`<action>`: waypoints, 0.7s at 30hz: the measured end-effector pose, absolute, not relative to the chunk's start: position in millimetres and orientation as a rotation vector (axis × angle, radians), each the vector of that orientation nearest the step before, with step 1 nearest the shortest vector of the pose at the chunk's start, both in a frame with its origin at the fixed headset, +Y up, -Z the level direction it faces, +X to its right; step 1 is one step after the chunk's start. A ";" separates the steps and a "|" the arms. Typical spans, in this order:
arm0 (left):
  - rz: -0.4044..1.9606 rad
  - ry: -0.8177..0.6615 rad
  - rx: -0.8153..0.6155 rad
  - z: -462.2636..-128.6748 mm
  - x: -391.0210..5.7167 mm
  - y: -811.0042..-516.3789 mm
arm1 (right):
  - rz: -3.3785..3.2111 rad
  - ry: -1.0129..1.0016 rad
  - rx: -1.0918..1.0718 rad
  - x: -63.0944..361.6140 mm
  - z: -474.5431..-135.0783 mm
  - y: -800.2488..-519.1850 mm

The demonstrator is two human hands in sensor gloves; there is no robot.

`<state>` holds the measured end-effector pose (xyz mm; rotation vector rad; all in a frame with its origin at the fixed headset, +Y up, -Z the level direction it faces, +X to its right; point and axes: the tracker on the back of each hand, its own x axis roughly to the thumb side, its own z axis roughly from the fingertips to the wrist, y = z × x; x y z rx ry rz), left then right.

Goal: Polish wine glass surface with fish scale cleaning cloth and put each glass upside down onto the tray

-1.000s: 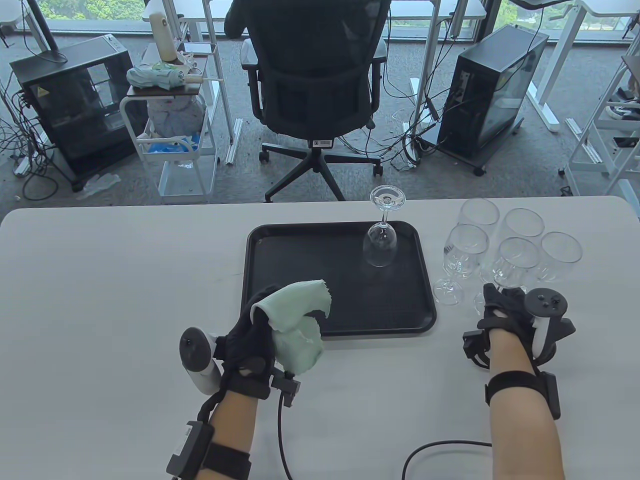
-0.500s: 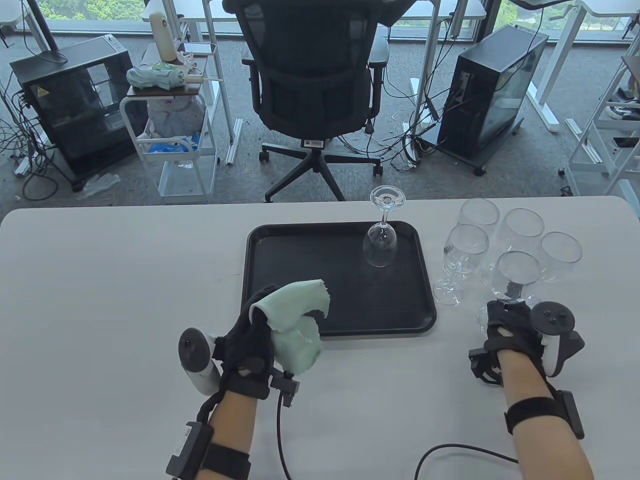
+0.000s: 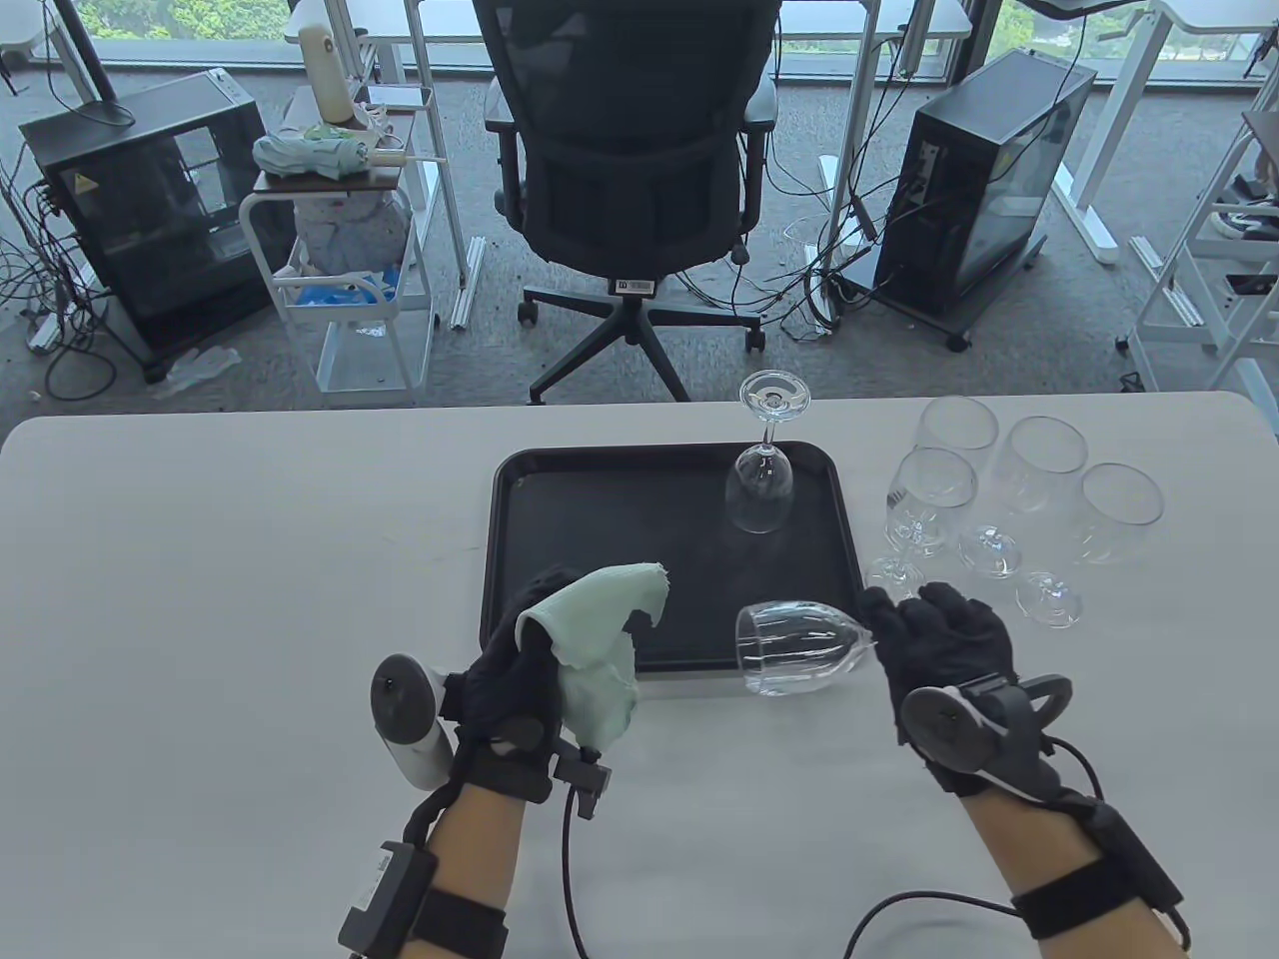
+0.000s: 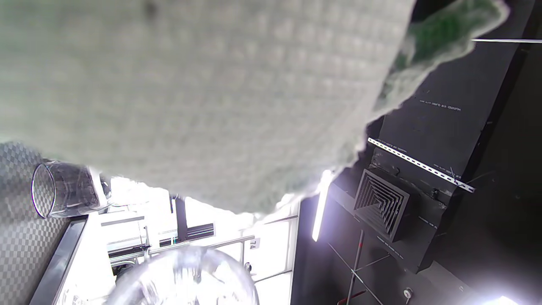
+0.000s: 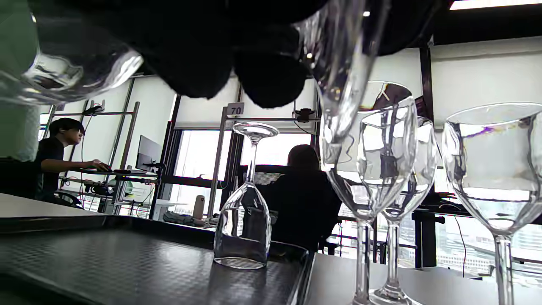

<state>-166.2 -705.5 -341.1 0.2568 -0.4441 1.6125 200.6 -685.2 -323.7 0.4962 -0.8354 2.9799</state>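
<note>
My left hand (image 3: 545, 639) holds the pale green cleaning cloth (image 3: 600, 649) draped over its fingers, at the black tray's (image 3: 600, 499) front edge. My right hand (image 3: 899, 624) grips a wine glass (image 3: 794, 649) by its stem, tipped on its side with the mouth pointing left towards the cloth, just above the tray's front right rim. One glass (image 3: 764, 479) stands upside down at the tray's back right. In the left wrist view the cloth (image 4: 190, 93) fills the top and the held glass (image 4: 186, 275) blurs at the bottom. In the right wrist view dark fingers (image 5: 254, 63) hide the stem of the held glass (image 5: 72, 63).
Several upright wine glasses (image 3: 1046, 450) stand on the white table (image 3: 200, 599) to the right of the tray, close to my right hand. An office chair (image 3: 630, 150) stands beyond the far table edge. Glove cables (image 3: 570, 879) trail near the front edge.
My right hand took one glass from the group by its stem, lifted it, tipped it sideways and carried it left to the tray's front edge. The left hand with the cloth barely moved.
</note>
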 end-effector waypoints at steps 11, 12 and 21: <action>1.512 -0.516 0.208 -336.9 -147.7 -703.0 | 2.904 -0.878 0.450 109.8 -315.2 -671.5; 1.493 -0.524 0.202 -337.5 -147.2 -703.8 | 2.883 -0.904 0.451 107.3 -313.2 -669.5; 1.381 -0.513 0.269 -335.0 -144.3 -704.5 | 2.656 -1.001 0.657 117.3 -305.9 -678.7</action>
